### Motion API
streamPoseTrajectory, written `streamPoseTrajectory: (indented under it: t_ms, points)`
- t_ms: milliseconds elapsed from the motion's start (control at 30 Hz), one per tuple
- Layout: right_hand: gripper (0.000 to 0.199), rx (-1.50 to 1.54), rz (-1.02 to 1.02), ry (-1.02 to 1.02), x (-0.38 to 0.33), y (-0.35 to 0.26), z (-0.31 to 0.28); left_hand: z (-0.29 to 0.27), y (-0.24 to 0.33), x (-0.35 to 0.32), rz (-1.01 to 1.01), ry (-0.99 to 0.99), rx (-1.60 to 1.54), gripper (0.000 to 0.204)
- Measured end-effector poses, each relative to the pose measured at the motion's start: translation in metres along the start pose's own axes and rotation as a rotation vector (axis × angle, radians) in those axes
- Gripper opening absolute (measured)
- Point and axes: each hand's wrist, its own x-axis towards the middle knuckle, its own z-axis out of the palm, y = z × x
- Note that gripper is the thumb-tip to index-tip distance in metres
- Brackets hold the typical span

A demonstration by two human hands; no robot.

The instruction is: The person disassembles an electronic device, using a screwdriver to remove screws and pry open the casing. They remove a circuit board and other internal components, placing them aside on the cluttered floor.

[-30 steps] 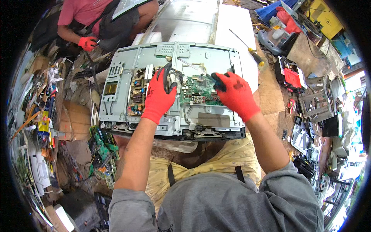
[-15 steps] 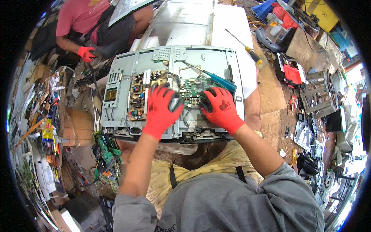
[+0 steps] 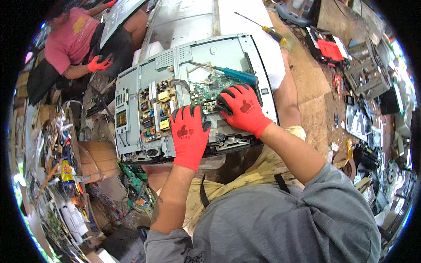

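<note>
The metal back of an opened flat-screen television [image 3: 206, 47] lies before me, its parts exposed. My left hand [image 3: 190, 133], in a red glove with black fingertips, rests between the tan power board [image 3: 151, 115] and the green circuit board [image 3: 206, 90]; its fingers are stretched out and the thumb is apart. At the green board's lower right, my gloved right hand [image 3: 243, 107] curls its fingers over the edge by the metal sockets, hiding that corner. Just above the right hand lies a screwdriver [image 3: 239, 75] with a teal handle, its shaft pointing to the upper left.
Beyond the television, a yellow-and-black screwdriver [image 3: 274, 36] lies on a white sheet [image 3: 252, 22]. A co-worker [image 3: 72, 41] in red gloves sits at the far left with a panel [image 3: 117, 24]. Loose circuit boards [image 3: 133, 182] and scrap crowd the left; a red-and-black case [image 3: 326, 46] stands right.
My left hand has come off the power board, down toward the television's near edge. My right hand stays at the green board. The view has shifted, and the co-worker's near hand has turned up.
</note>
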Motion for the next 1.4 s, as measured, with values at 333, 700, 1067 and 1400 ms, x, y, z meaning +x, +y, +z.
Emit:
streamPoseTrajectory:
  t_ms: [333, 700, 1067, 1400]
  points:
    - [0.046, 0.044, 0.011, 0.021, -0.002, 0.0, -0.004, 0.006, 0.009, 0.004, 0.142, -0.06, 0.137, 0.056]
    - [0.044, 0.038, 0.008, 0.042, -0.003, 0.003, 0.001, 0.014, 0.026, 0.007, 0.209, -0.152, 0.301, 0.006]
    - [0.045, 0.014, 0.011, 0.052, -0.004, 0.003, 0.001, 0.01, 0.009, 0.008, 0.068, -0.08, -0.037, 0.019]
    - [0.042, 0.038, 0.003, 0.068, -0.001, 0.003, 0.0, 0.019, 0.02, 0.001, 0.009, -0.087, 0.03, 0.017]
